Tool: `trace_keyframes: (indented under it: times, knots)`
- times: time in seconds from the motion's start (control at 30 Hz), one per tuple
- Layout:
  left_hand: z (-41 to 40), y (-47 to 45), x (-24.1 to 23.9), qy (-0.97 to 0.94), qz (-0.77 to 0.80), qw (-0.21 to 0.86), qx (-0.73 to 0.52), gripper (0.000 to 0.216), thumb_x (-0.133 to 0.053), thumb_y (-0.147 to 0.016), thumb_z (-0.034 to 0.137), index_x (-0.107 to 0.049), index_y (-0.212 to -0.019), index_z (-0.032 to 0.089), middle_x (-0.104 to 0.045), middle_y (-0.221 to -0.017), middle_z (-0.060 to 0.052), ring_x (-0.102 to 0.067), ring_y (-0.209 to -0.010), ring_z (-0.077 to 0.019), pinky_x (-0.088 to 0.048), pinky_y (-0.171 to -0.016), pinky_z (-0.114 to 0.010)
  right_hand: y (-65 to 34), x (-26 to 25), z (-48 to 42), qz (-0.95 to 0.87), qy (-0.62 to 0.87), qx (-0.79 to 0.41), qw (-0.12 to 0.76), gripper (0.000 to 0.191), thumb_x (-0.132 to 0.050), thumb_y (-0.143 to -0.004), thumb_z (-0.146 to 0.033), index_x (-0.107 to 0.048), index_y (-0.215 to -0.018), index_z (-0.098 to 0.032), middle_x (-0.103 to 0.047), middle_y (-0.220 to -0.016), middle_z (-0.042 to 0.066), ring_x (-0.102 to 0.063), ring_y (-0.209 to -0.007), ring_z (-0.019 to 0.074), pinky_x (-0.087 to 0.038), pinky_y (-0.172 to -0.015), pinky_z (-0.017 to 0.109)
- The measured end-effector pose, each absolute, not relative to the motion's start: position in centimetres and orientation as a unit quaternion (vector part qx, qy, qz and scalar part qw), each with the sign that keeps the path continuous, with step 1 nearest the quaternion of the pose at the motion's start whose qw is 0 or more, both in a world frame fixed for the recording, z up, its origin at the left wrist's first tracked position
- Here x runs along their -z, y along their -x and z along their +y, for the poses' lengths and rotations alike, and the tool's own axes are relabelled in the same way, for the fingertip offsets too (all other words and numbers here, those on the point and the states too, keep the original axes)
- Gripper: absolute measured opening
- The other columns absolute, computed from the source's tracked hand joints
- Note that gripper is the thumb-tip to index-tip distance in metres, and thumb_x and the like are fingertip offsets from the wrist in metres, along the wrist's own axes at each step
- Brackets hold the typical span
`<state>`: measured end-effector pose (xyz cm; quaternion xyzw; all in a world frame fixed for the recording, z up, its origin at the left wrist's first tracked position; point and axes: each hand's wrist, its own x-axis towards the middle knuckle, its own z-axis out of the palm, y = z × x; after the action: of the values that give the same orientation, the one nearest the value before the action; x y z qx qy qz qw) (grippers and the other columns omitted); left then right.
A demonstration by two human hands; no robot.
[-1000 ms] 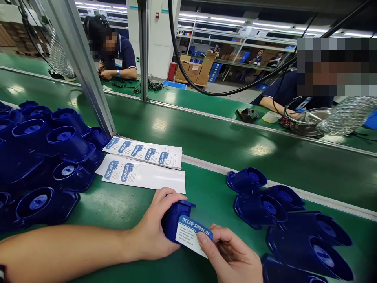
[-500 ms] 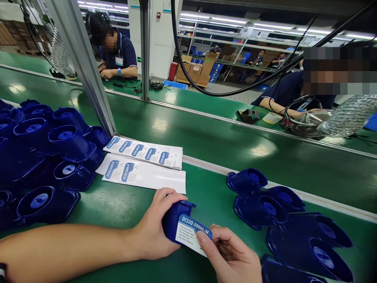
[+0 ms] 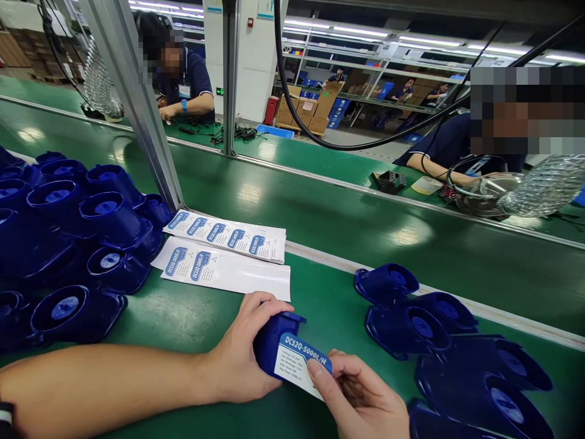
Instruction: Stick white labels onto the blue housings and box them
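Observation:
My left hand (image 3: 242,360) grips a dark blue plastic housing (image 3: 269,341) low in the middle of the view. My right hand (image 3: 361,396) pinches a white and blue label (image 3: 299,364) marked DCS2Q-5000L/H against the housing's side, thumb on the label's right end. Two label backing sheets (image 3: 228,256) lie on the green table just beyond my left hand. A heap of blue housings (image 3: 68,238) sits at the left, and a smaller group of housings (image 3: 448,347) lies at the right.
A green conveyor belt (image 3: 365,225) runs behind the table edge. A slanted metal post (image 3: 137,116) rises at the left. Two other people sit across the belt, one at the back left (image 3: 183,79), one at the right (image 3: 457,146). A silver flexible duct (image 3: 539,186) hangs at the right.
The view has shifted slightly; both hands stay on the housing and label, with my right thumb still pressing the label's end.

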<state>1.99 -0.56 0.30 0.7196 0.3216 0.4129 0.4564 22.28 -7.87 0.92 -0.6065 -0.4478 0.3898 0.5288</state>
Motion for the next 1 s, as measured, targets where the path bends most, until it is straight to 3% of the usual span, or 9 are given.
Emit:
trace_keyframes:
  times: [0.77,0.87,1.0]
  knots:
    - [-0.6,-2.0,-0.1,-0.717,0.326,0.454,-0.416,0.094,-0.085,-0.064,0.002,-0.051,-0.145,0.035,-0.048,-0.136,-0.009,-0.055,-0.131,-0.0308,-0.052,-0.112,-0.048,-21.6,-0.4,-8.0,-0.435,0.654,-0.343,0.515,0.036,-0.089,-0.080,-0.048,-0.068,-0.067,-0.022,-0.062,-0.073,0.002,-0.054,-0.061,0.0170,-0.048,-0.053,0.027]
    - [-0.6,-2.0,0.0,-0.719,0.328,0.454,-0.412,0.095,-0.084,-0.063,0.001,-0.051,-0.145,0.035,-0.048,-0.136,-0.009,-0.054,-0.132,-0.0315,-0.052,-0.113,-0.048,-21.3,-1.0,-7.7,-0.477,0.652,-0.306,0.504,0.032,-0.086,-0.083,-0.045,-0.067,-0.067,-0.023,-0.060,-0.069,0.001,-0.053,-0.058,0.0165,-0.046,-0.053,0.028]
    - [-0.9,-1.9,-0.1,-0.719,0.328,0.455,-0.411,0.092,-0.084,-0.065,0.001,-0.051,-0.144,0.035,-0.049,-0.136,-0.009,-0.054,-0.132,-0.0317,-0.052,-0.113,-0.049,-22.3,-2.5,-7.1,-0.615,0.629,-0.164,0.445,0.026,-0.081,-0.091,-0.038,-0.071,-0.070,-0.025,-0.059,-0.059,-0.001,-0.053,-0.054,0.0171,-0.044,-0.057,0.031]
